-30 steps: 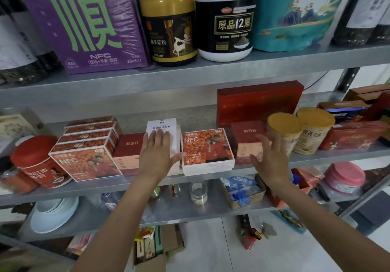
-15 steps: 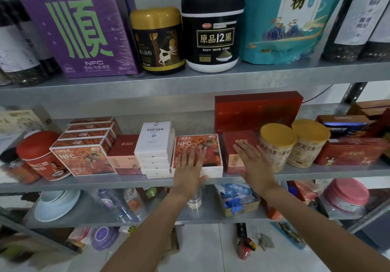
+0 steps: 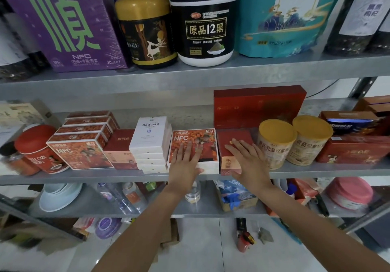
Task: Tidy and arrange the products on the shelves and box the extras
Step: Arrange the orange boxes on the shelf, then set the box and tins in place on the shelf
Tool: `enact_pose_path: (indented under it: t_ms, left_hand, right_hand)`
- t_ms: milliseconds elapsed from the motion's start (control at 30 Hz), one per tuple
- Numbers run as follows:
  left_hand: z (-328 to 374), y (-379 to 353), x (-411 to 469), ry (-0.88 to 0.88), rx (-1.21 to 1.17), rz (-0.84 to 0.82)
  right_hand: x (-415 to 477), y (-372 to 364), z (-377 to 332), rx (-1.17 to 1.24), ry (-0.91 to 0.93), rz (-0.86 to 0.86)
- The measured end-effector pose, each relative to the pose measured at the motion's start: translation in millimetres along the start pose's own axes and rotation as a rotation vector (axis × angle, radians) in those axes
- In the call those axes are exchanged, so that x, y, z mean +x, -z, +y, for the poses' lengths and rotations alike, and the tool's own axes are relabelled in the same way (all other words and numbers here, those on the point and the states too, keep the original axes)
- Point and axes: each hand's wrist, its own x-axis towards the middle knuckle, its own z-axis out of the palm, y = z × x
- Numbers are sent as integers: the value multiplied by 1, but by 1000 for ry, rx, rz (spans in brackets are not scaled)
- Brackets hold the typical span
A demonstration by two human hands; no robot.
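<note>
2 hands (image 3: 185, 163) (image 3: 248, 164) flat on bxs (image 3: 195, 136) (image 3: 230, 135).

Head cam, fwd/down (near shelves (image 3: 63, 177))

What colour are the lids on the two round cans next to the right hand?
Yellow lids, seen in the head view, beside the right hand.

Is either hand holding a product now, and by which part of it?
Nothing is held. The left hand lies flat, fingers straight, on the orange NFC box; the right hand lies flat on the red box beside it.
</note>
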Motion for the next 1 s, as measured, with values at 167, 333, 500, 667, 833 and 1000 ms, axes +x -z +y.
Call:
enact_pose_path:
  t_ms: [167,333,500,667,833,1000]
  left_hand:
    - [-1,3,1,7,-20,22]
    - [-4,5,3,20,-85,28]
    - [-5,2,2,17,-93,34]
    - [-7,-1,4,15,-113,33]
    - [-9,0,6,-17,-111,-25]
    - [-1,30,13,-20,-356,-116]
  right_hand:
    - [6,-3,1,5,-79,-101]
    - [2,-13,-13,119,-193,-79]
    - [9,-14,-24,134,-286,25]
    - [16,-19,-42,102,-391,223]
    - [21,-7,-39,235,-427,249]
    - [15,28,-24,478,-539,171]
